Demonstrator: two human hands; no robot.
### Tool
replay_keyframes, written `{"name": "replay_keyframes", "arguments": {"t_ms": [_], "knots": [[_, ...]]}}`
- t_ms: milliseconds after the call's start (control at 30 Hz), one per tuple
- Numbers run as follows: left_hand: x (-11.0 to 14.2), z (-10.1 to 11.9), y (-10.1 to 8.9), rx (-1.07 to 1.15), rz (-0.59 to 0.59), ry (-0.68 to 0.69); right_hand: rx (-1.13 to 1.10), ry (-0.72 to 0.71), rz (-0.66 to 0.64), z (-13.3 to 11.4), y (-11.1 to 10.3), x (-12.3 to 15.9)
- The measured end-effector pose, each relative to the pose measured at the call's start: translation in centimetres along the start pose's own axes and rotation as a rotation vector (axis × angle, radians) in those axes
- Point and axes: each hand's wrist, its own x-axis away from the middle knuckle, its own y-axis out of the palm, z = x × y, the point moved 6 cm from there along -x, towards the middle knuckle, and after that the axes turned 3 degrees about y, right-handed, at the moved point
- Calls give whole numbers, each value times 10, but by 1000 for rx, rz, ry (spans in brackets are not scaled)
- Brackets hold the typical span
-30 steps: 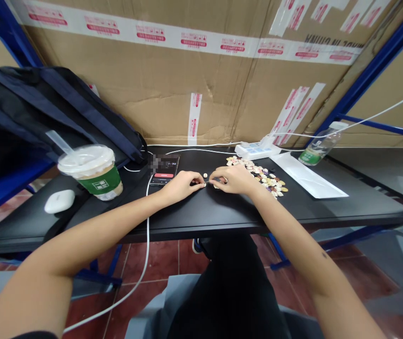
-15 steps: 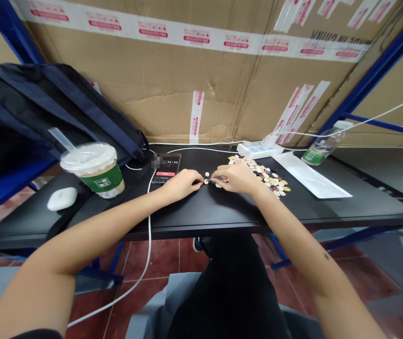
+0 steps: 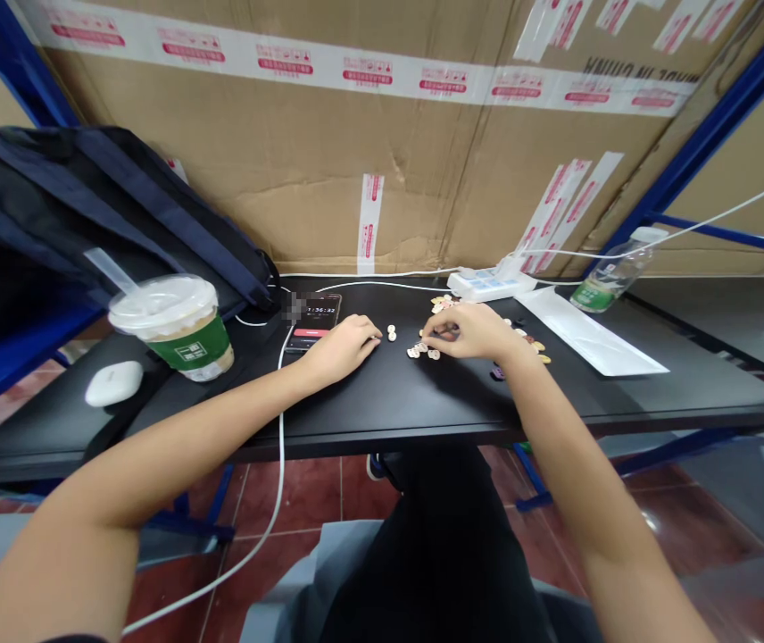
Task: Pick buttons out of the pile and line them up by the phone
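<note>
For control, I am pinching low: right hand (image 3: 472, 332) at buttons (image 3: 434, 354), left hand (image 3: 347, 344) resting half-curled; I cannot tell either's contents.

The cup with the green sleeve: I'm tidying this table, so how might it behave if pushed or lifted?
The cup, tapering toward its base, would probably tip if pushed near the top. Its see-through plastic looks thin, so it may flex when squeezed. The straw seems to pierce the lid, so tilting might leak.

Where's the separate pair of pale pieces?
Head view, near centre: the pale pair lies on the black table between left hand and right hand, nearer the left.
</note>
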Motion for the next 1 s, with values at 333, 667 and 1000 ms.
{"name": "replay_keyframes", "arguments": {"t_ms": [333, 667, 1000], "knots": [[2, 7, -2, 50, -19, -18, 11, 30, -31, -1, 0, 1], [2, 12, -2, 104, -41, -28, 4, 19, -43, -4, 0, 2], [1, 14, 4, 279, -76, -10, -82, -103, -20, -30, 12, -5]]}}
